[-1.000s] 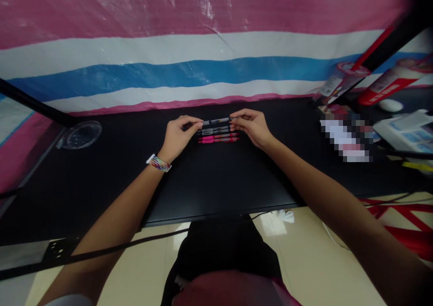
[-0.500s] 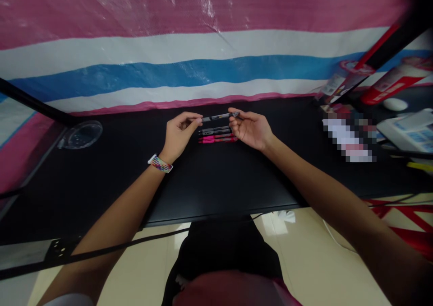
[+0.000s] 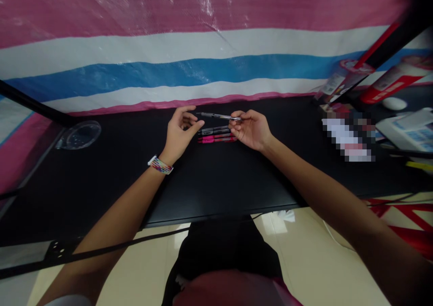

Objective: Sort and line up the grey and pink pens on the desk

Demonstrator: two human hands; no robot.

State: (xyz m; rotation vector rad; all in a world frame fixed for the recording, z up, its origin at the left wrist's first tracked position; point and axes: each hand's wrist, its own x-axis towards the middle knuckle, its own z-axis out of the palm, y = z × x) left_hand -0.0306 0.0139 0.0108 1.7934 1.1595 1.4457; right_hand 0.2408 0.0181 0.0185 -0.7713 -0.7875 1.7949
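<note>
While the right hand pinches one end of a slim dark pen above the black bench, the left hand sits beside the other end with fingers loosely apart, touching nothing I can make out. It looks like a sorting step, 1 pen lifted clear of the row. Setting it down would call for a level, steady lowering. The pen has a clear barrel; 2 dark and 2 pink ones lie beneath.

I note one slim dark pen raised level above the black table, pinched at its right end, with two more dark pens and two pink pens lying parallel just nearer.
</note>
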